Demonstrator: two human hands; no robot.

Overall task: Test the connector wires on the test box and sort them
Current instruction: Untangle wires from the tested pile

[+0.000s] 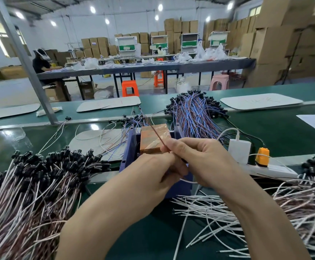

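Observation:
The test box, orange-brown on top with a dark blue frame, stands at the middle of the green bench. Just in front of it my left hand and my right hand meet. Both pinch one thin brown connector wire, which slants up and away over the box top. A white wire end curls out under my right hand. The box's lower front is hidden behind my hands.
A big pile of brown-white wires with black connectors lies at the left. Blue-brown wires lie behind the box. Loose white wires spread at the right. A white power strip with an orange plug sits right of the box.

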